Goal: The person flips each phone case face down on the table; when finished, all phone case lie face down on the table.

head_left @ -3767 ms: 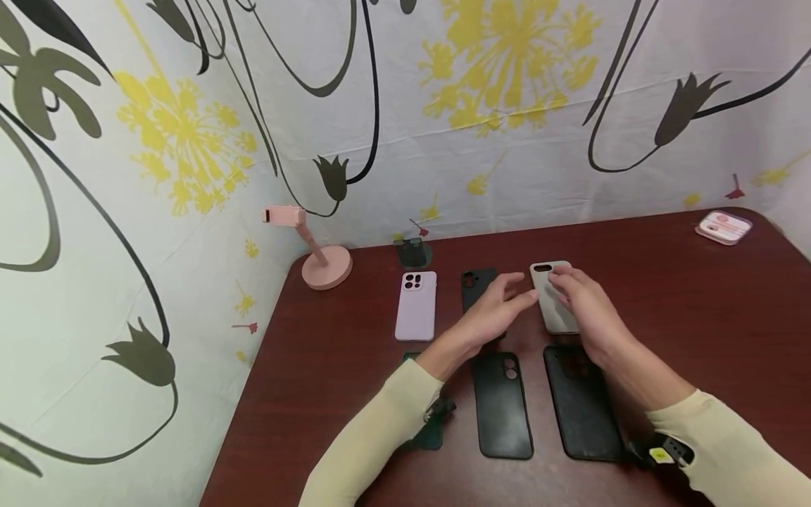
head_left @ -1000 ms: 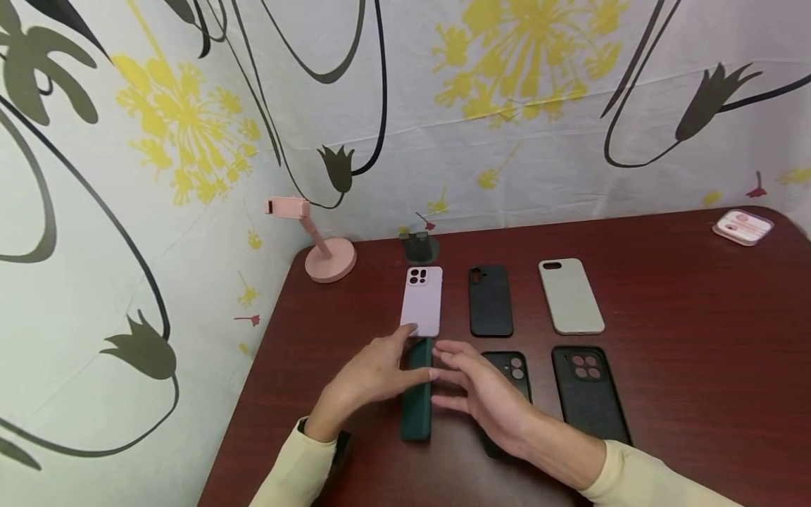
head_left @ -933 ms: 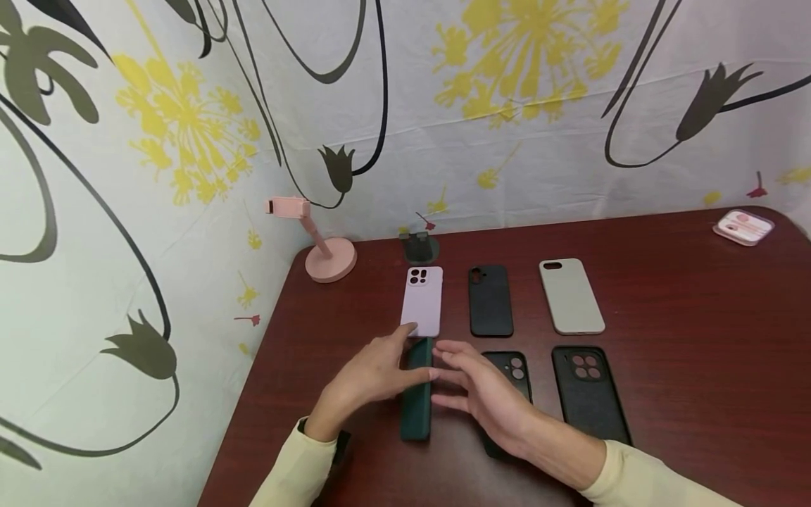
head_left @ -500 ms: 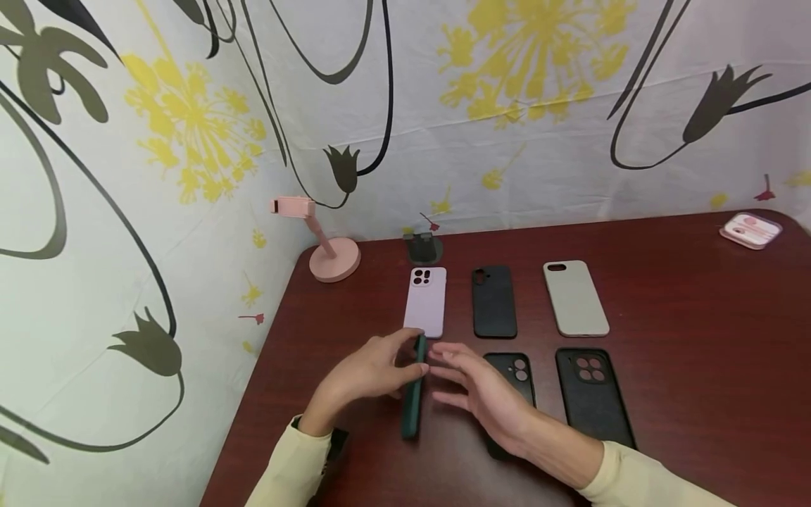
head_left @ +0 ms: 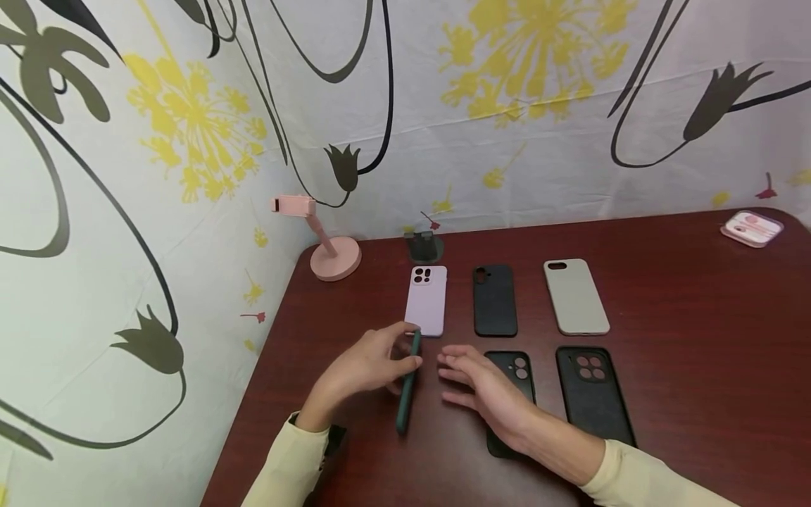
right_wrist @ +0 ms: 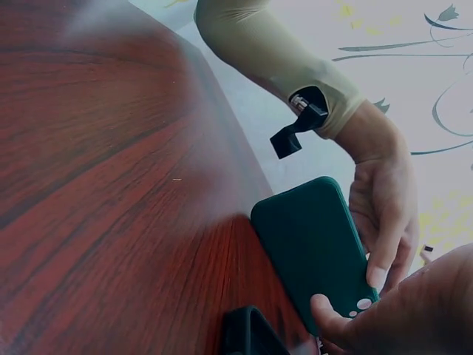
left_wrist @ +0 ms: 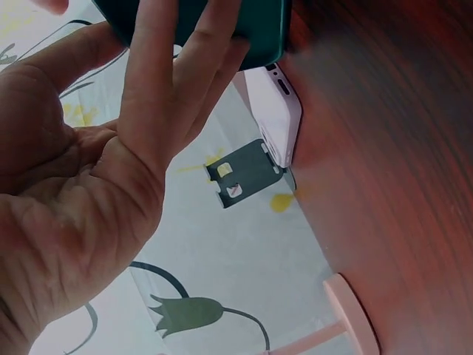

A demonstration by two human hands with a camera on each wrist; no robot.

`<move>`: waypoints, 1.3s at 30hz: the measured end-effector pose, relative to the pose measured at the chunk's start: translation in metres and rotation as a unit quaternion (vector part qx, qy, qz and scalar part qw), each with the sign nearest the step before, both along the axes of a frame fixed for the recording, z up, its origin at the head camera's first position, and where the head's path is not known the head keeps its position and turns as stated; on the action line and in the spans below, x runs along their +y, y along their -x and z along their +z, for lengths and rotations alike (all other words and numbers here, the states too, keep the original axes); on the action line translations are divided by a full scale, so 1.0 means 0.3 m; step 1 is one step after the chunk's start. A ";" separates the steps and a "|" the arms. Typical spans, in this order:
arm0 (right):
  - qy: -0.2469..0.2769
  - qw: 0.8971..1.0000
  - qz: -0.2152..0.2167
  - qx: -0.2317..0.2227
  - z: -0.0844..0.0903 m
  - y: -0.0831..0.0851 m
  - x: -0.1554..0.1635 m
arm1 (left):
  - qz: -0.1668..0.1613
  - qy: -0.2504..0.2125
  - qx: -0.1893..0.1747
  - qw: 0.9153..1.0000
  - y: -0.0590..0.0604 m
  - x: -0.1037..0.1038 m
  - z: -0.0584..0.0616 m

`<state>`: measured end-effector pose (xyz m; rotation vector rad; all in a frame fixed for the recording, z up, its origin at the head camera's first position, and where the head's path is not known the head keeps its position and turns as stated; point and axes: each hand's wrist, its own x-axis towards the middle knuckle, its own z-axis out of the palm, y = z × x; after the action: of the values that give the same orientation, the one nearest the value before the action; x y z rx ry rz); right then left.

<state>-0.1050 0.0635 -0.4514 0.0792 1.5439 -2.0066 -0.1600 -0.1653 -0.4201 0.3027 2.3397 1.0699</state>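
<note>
When you read the head view, locate the green case (head_left: 407, 401) turned up on edge over the counter (head_left: 684, 317). Your left hand (head_left: 364, 362) pinches it, thumb on the side facing your right hand (head_left: 491, 391), index finger at the far end. Your right hand holds nothing; its fingers are loosely extended, apart from the green case and over part of the two-hole case (head_left: 516, 375). Just beyond the green case lies the lilac case (head_left: 426, 306), followed rightward by the black case (head_left: 495, 303) and light grey case (head_left: 576, 299). The four-hole case (head_left: 595, 401) lies right of the two-hole case.

In the left wrist view, your left fingers cross the green case; the lilac case is near, the dark holder beyond it.

In the right wrist view, the green case's back shows, its round holes beside your left fingers. Your right thumb overlaps it by line of sight.
</note>
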 end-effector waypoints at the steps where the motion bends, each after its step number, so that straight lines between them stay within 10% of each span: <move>1: 0.001 1.000 0.000 -0.001 -0.001 0.000 -0.002 | 0.001 -0.004 -0.002 1.000 -0.003 -0.003 0.002; 39: 0.034 0.999 -0.032 -0.026 -0.024 -0.002 -0.043 | 0.032 -0.024 0.000 0.999 0.008 -0.052 -0.050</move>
<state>-0.1044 0.0506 -0.4587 0.1553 1.4566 -2.0881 -0.1624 -0.1809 -0.4350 0.2475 2.3419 1.1567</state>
